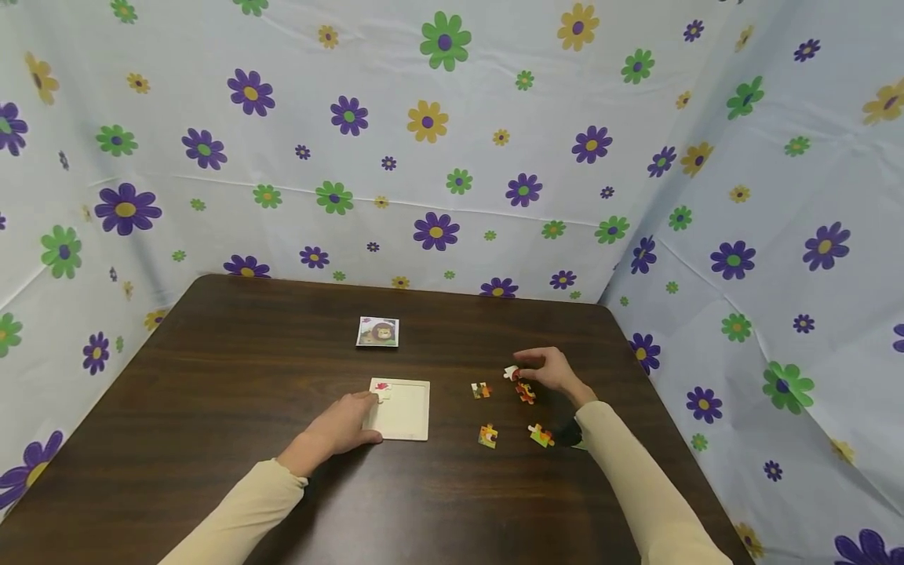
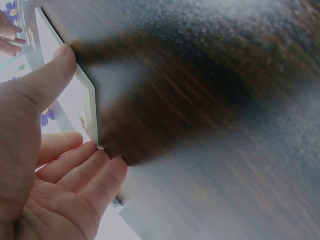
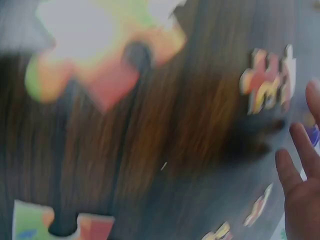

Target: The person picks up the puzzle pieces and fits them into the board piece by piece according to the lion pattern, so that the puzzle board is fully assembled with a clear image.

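Observation:
A pale puzzle tray [image 1: 410, 412] lies on the table; one puzzle piece [image 1: 383, 387] with a pink print sits in its far left corner. My left hand [image 1: 342, 424] rests along the tray's left side, thumb and fingertips spread and touching its edge, as the left wrist view also shows. Over on the right, my right hand [image 1: 554, 373] hovers beside a white-and-red puzzle piece [image 1: 512, 372] and an orange-red puzzle piece [image 1: 525, 392]. In the right wrist view its fingers [image 3: 287, 170] are loosely extended and stand apart from these pieces.
Behind the tray lies a picture card [image 1: 377, 332] with a lion. Loose puzzle pieces are spread to the tray's right: one upper [image 1: 481, 390], one lower [image 1: 488, 435] and a green-orange one [image 1: 541, 435]. A flowered curtain [image 1: 438, 141] borders the dark table [image 1: 282, 329].

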The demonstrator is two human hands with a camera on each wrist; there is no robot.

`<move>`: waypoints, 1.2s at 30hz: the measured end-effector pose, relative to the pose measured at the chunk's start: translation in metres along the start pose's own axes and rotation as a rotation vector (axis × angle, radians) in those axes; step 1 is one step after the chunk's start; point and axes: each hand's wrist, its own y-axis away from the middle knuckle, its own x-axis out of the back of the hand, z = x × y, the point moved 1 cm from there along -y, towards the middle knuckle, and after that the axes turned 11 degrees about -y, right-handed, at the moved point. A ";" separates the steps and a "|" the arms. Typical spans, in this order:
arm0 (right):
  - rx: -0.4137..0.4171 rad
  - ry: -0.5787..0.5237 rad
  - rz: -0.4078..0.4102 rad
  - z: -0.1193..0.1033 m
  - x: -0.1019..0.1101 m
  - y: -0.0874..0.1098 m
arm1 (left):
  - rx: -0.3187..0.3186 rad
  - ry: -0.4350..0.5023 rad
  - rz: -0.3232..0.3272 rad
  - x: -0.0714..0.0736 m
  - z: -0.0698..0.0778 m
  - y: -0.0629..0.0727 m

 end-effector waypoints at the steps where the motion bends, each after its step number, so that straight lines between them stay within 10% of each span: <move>1: -0.007 -0.013 -0.007 0.003 0.002 0.001 | -0.001 0.001 -0.001 0.000 0.000 0.000; 25: 0.087 0.206 -0.099 0.011 0.002 -0.008 | -0.017 0.002 0.017 0.005 0.003 -0.001; 36: -0.066 -0.017 -0.001 0.015 0.003 -0.011 | -0.002 -0.001 0.005 0.002 0.001 -0.001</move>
